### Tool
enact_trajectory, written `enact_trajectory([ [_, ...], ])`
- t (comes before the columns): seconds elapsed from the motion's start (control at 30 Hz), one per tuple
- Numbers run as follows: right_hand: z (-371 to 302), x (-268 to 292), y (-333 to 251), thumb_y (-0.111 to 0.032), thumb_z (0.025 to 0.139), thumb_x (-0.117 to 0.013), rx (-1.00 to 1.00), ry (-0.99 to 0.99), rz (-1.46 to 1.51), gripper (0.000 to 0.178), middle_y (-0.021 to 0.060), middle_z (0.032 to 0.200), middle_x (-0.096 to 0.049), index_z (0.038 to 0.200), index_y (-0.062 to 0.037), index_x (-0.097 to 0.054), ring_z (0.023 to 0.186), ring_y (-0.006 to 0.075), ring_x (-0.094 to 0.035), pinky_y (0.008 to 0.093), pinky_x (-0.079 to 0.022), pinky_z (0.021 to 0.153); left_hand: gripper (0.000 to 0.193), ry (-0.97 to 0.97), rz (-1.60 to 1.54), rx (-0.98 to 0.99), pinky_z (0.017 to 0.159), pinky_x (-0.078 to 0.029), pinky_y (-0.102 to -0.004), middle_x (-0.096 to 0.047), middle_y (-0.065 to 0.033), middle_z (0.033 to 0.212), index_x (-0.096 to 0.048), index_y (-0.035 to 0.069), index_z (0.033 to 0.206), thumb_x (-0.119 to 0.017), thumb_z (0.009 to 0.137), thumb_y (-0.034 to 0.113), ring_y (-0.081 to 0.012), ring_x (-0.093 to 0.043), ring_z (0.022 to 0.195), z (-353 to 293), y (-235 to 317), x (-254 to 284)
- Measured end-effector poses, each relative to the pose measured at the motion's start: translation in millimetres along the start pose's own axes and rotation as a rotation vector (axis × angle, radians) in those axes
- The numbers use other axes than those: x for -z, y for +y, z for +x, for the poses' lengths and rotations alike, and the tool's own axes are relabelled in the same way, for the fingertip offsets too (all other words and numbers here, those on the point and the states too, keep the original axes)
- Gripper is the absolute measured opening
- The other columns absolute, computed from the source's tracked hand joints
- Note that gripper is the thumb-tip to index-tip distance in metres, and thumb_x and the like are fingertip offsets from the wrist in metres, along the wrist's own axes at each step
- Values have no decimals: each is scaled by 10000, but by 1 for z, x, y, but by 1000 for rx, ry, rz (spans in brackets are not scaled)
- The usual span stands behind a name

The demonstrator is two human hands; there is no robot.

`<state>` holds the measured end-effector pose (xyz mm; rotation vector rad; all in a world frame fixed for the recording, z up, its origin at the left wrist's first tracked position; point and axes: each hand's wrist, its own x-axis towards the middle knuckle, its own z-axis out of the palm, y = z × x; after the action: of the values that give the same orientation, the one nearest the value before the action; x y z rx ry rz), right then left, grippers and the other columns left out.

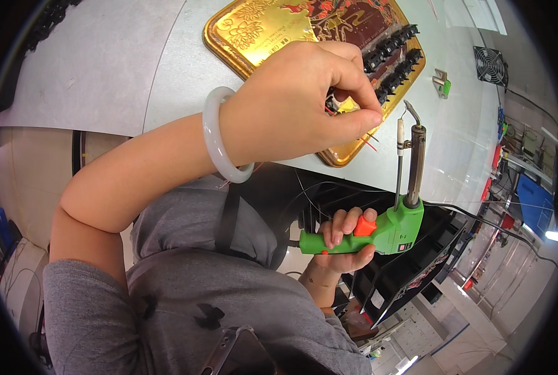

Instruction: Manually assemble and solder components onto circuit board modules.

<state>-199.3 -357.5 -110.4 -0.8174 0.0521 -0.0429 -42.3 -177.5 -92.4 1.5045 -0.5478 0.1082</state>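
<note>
My left hand (298,103), with a pale bangle (213,134) round the wrist, is above the golden tray (238,37). Thumb and forefinger are pinched together. Under the curled fingers shows a small yellow-wrapped part (348,105) with thin red and dark wires (368,144) coming out below; the rest of it is hidden by the hand. My right hand (344,234) grips the handle of a green soldering gun (394,228), fingers by its orange trigger (364,226). The gun points upward; its bent tip (410,109) is a little right of my left fingertips, with a thin feed tube beside the barrel.
Two rows of small black parts (391,50) lie along the tray's right side. A small green and metal piece (442,84) sits farther right on the grey table (179,81). Beyond it is a black fan (490,64). A black bin (410,269) stands below the table edge; a cable (485,222) runs right.
</note>
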Motion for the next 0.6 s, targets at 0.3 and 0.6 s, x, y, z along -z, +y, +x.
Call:
enact_trajectory([
  [0.3, 4, -9, 8, -311, 789, -620, -8, -54, -92, 464, 88, 848, -467, 1107, -63, -391, 641, 131, -420, 215, -395, 502, 39, 25, -141, 79, 536, -313, -196, -477, 6, 680, -636, -2, 742, -654, 739, 32, -54, -392, 593, 2, 1, 4],
  [0.6, 0, -6, 13, -310, 757, -640, -11, -35, -85, 460, 102, 841, -499, 1085, -69, -424, 620, 143, -432, 228, -385, 480, 40, 17, -149, 88, 535, -311, -195, -475, 8, 686, -624, -4, 729, -643, 744, 28, -51, -390, 599, 2, 1, 4],
])
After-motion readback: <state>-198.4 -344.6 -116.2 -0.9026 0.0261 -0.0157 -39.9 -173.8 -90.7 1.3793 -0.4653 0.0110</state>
